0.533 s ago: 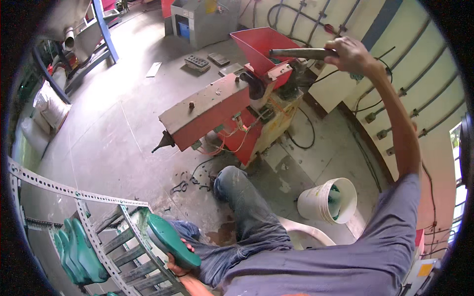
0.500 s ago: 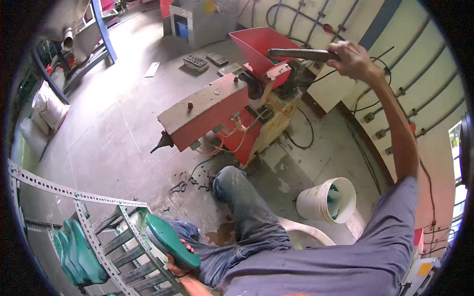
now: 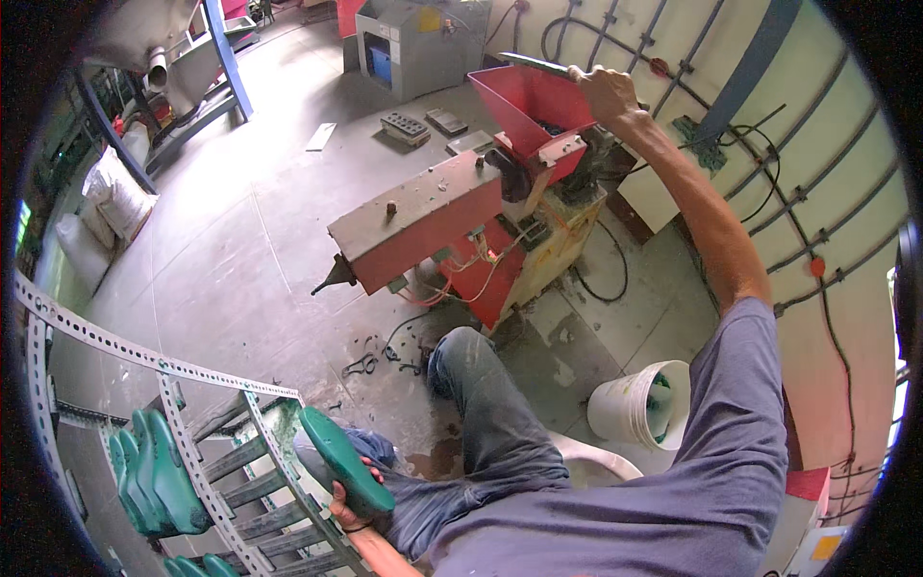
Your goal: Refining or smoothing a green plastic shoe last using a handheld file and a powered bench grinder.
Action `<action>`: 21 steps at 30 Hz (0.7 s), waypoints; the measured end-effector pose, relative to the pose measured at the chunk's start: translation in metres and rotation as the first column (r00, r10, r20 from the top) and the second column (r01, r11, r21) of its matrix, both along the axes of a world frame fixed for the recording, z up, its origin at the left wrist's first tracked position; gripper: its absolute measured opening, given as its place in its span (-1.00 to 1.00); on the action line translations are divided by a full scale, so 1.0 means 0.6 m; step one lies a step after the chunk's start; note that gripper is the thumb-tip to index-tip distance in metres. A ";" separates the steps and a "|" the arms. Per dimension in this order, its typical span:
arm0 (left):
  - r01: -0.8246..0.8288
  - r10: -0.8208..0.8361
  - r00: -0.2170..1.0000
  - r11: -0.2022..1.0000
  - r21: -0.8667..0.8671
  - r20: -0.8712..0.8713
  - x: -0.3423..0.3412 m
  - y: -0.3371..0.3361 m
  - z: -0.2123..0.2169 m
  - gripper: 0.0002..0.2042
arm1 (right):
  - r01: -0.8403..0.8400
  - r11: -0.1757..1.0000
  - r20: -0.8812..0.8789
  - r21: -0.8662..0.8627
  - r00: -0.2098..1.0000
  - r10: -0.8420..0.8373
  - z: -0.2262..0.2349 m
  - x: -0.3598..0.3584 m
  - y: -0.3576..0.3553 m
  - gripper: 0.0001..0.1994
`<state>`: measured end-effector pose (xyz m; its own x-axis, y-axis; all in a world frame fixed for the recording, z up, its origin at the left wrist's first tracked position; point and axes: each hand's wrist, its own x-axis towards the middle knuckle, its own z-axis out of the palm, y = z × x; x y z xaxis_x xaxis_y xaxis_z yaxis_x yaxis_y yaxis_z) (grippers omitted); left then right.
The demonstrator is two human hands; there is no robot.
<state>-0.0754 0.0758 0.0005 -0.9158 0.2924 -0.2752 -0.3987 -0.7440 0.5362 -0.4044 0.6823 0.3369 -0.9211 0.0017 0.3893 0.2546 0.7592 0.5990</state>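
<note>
In my left hand (image 3: 348, 502) is a green shoe last (image 3: 346, 460), gripped by its side with the fingers wrapped round it. It lies slanted beside my leg, over the edge of a metal rack. Up at the right, my right arm is stretched out and my right hand (image 3: 608, 96) is closed round one end of a long flat bar (image 3: 532, 63). The bar lies across the top of a red hopper (image 3: 524, 101) on a machine; whether it touches the rim I cannot tell. Dark bits show inside the hopper.
The machine's long red body (image 3: 423, 226) points left, ending in a dark nozzle (image 3: 336, 276). More green shoe lasts (image 3: 159, 481) stand on the slotted metal rack (image 3: 144, 358). A white bucket (image 3: 620, 409) with green material is at right. Pipes run along the wall (image 3: 817, 317).
My right hand has moved left and the bar has swung from pointing into the hopper to lying along its far top edge. The left hand keeps its hold on the shoe last.
</note>
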 end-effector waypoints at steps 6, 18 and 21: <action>0.015 -0.016 1.000 0.999 0.044 0.007 0.014 -0.031 -0.048 -0.17 | -0.105 0.988 0.047 0.112 0.994 0.101 0.046 0.112 0.011 -0.62; 0.039 -0.040 0.999 0.999 0.026 0.020 0.007 -0.008 -0.018 -0.18 | -0.184 0.847 0.025 -0.499 0.974 0.226 0.037 0.241 0.077 -0.56; -0.028 0.028 0.999 1.000 0.006 0.038 0.016 -0.008 -0.010 -0.19 | 0.174 0.763 0.258 -0.622 0.966 -0.009 0.030 0.251 -0.003 -0.57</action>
